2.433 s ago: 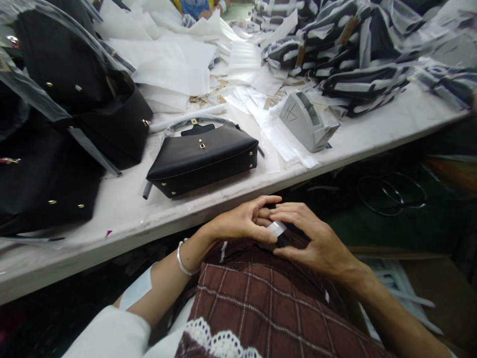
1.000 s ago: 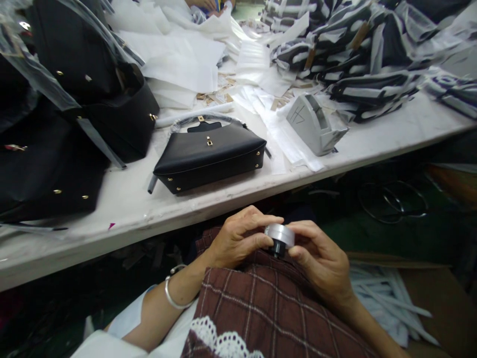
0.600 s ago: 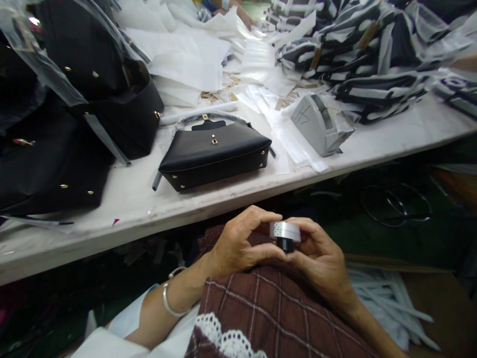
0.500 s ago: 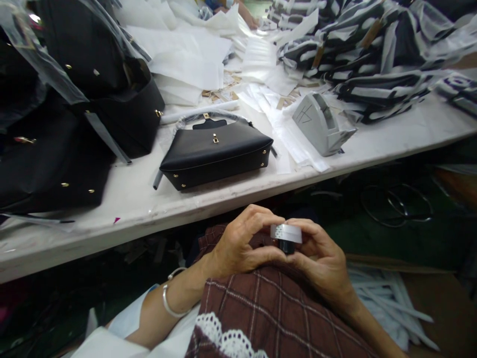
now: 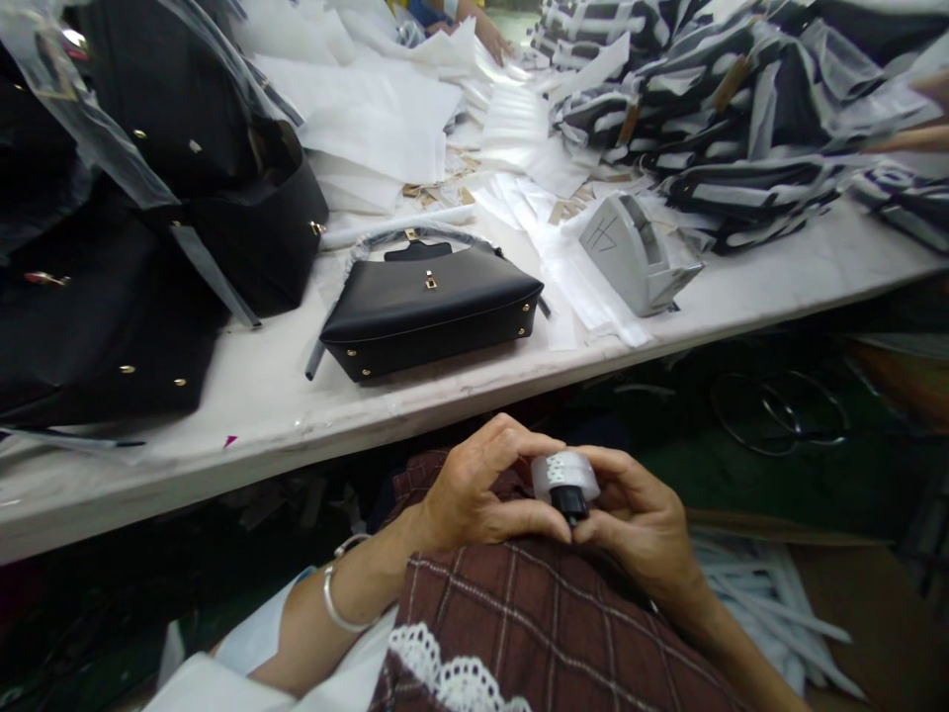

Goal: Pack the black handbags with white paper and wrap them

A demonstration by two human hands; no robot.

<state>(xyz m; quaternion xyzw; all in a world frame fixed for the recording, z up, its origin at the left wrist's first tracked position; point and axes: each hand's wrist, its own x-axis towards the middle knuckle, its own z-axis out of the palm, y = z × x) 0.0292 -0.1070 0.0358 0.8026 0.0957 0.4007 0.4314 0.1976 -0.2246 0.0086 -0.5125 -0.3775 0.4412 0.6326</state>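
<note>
Over my lap, my left hand (image 5: 478,485) and my right hand (image 5: 634,514) are both closed around a small roll of clear tape (image 5: 564,476) on a black core. Fingertips of both hands pinch its rim from either side. On the white table (image 5: 244,415) in front of me lies a black handbag (image 5: 430,307) with gold studs and a small clasp, its wrapped handle behind it. An empty grey tape dispenser (image 5: 630,252) stands to the right of the bag.
Black bags in clear plastic (image 5: 148,198) pile up at the left. White paper sheets (image 5: 371,109) cover the table's middle, striped packed bags (image 5: 727,109) the back right. Another person's hand (image 5: 493,35) works at the far side. A carton of white strips (image 5: 771,603) sits at my right.
The tape roll has been turned between my fingers and tilted slightly. My hands stayed over my lap, and the view drifted a little.
</note>
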